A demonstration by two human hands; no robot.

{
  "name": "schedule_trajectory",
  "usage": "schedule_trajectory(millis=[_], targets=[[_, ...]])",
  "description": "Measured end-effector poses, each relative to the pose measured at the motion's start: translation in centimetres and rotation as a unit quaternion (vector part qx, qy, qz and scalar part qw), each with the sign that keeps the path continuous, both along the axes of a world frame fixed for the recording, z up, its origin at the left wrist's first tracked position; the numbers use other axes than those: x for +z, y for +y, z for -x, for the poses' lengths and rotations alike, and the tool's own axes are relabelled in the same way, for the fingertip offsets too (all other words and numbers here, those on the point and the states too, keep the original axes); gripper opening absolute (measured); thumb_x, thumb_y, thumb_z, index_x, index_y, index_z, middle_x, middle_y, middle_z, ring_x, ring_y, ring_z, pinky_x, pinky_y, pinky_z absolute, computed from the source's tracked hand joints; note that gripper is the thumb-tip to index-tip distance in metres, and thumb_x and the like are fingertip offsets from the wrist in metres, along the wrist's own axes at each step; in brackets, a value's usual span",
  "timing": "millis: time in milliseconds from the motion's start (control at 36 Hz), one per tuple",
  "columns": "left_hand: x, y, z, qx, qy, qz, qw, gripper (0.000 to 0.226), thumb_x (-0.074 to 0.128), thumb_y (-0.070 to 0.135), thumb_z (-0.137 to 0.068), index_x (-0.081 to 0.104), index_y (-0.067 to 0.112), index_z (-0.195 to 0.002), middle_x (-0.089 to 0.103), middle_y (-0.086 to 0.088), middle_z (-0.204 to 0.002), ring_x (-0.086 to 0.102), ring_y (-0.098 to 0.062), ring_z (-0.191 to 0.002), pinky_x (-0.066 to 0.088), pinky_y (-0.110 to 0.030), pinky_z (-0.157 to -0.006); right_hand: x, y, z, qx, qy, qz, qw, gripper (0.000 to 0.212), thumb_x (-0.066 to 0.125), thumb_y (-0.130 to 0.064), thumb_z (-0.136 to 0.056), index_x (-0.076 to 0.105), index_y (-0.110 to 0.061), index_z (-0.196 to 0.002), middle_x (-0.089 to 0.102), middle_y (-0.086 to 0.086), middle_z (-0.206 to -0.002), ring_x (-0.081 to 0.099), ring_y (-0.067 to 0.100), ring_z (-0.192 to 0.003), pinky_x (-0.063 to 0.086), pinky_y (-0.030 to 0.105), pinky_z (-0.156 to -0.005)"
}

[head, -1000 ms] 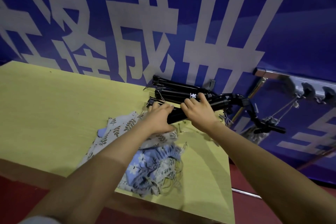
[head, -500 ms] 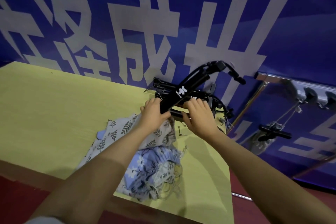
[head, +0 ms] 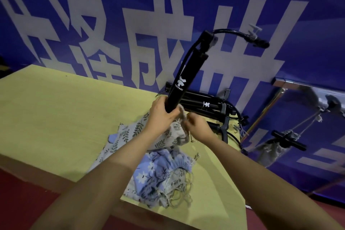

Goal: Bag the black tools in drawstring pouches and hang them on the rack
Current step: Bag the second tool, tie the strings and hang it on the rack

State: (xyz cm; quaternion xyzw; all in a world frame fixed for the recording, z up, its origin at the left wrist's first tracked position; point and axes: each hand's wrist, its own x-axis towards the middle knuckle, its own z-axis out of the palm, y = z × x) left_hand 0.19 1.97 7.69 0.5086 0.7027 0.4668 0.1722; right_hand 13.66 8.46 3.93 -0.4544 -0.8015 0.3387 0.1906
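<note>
Yellow table (head: 56, 110): pouches (head: 160, 173), black tools (head: 207, 104)

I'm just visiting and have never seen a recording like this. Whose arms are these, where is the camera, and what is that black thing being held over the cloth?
There is no machine here: a person wears a wide-angle camera on the head, so you look down along their own two arms. The left hand grips a black tool, apparently a hand pump with a hose at its top, tilted up over the table. The right hand pinches the mouth of a leaf-print pouch at the tool's lower end. On the yellow table lie more floral pouches and more black tools by the blue banner. At the right, a bagged tool hangs from a rack.
</note>
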Motion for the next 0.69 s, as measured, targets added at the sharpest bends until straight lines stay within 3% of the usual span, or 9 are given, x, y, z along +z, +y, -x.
schedule_trajectory(millis=[139, 194, 278, 389, 472, 583, 694], targets=[[-0.7, 0.0, 0.9, 0.026, 0.042, 0.018, 0.999, 0.026, 0.062, 0.026, -0.085, 0.042, 0.016, -0.096, 0.041, 0.003, -0.096, 0.042, -0.025, -0.101, 0.04, -0.039, -0.083, 3.0, 0.4, 0.4, -0.057, 0.173, 0.033, 0.983, 0.017, 0.042, -0.013, -0.1, 0.049, -0.011, -0.116, 0.06, 0.006, -0.091, 0.062, 0.026, -0.082, 0.053, 0.04, -0.071], [-1.0, -0.1, 1.0, 0.038, 0.066, 0.037, 0.996, 0.03, 0.061, 0.027, -0.087, 0.043, 0.011, -0.105, 0.046, -0.003, -0.105, 0.041, -0.027, -0.105, 0.04, -0.043, -0.086, 4.6, 0.2, 0.7, -0.035, 0.207, 0.008, 0.978, 0.021, 0.039, -0.012, -0.101, 0.049, -0.013, -0.119, 0.059, 0.001, -0.092, 0.06, 0.02, -0.084, 0.051, 0.034, -0.074], [-1.4, -0.1, 0.7, 0.054, 0.096, 0.055, 0.992, 0.041, 0.06, 0.03, -0.088, 0.042, 0.01, -0.119, 0.047, -0.008, -0.119, 0.041, -0.03, -0.111, 0.038, -0.042, -0.086, 6.3, -0.2, 1.4, -0.015, 0.232, 0.005, 0.973, 0.025, 0.039, -0.01, -0.1, 0.055, -0.01, -0.12, 0.059, -0.002, -0.109, 0.057, 0.014, -0.104, 0.047, 0.027, -0.092], [-1.4, 0.1, 0.4, 0.067, 0.12, 0.073, 0.988, 0.054, 0.057, 0.028, -0.09, 0.032, 0.01, -0.134, 0.04, -0.011, -0.131, 0.035, -0.033, -0.12, 0.032, -0.041, -0.1, 6.6, -0.6, 1.9, 0.017, 0.244, 0.043, 0.969, 0.03, 0.052, -0.009, -0.093, 0.05, -0.009, -0.123, 0.058, -0.004, -0.1, 0.056, 0.006, -0.087, 0.047, 0.014, -0.075], [-1.2, 0.4, 0.5, 0.048, 0.145, 0.09, 0.984, 0.055, 0.053, 0.032, -0.093, 0.029, 0.008, -0.136, 0.035, -0.012, -0.135, 0.031, -0.032, -0.123, 0.029, -0.039, -0.102, 6.4, -0.7, 2.4, -0.011, 0.273, 0.032, 0.961, 0.03, 0.064, -0.024, -0.09, 0.053, -0.01, -0.113, 0.058, -0.012, -0.091, 0.056, -0.002, -0.081, 0.045, 0.008, -0.068], [-0.8, 0.4, 0.8, 0.015, 0.154, 0.118, 0.981, 0.057, 0.054, 0.034, -0.092, 0.028, 0.007, -0.135, 0.031, -0.012, -0.136, 0.028, -0.03, -0.124, 0.028, -0.038, -0.102, 6.2, -0.3, 2.8, -0.065, 0.278, -0.016, 0.958, 0.022, 0.066, -0.031, -0.088, 0.057, -0.013, -0.097, 0.059, -0.011, -0.082, 0.056, 0.0, -0.074, 0.042, 0.014, -0.065], [-0.7, 0.2, 1.0, -0.02, 0.14, 0.117, 0.983, 0.065, 0.057, 0.031, -0.089, 0.02, 0.012, -0.14, 0.026, -0.01, -0.135, 0.025, -0.029, -0.124, 0.026, -0.037, -0.103, 5.7, -0.3, 2.7, -0.046, 0.257, -0.038, 0.965, 0.014, 0.067, -0.028, -0.088, 0.055, -0.019, -0.089, 0.058, -0.012, -0.08, 0.055, -0.001, -0.072, 0.042, 0.012, -0.065]])
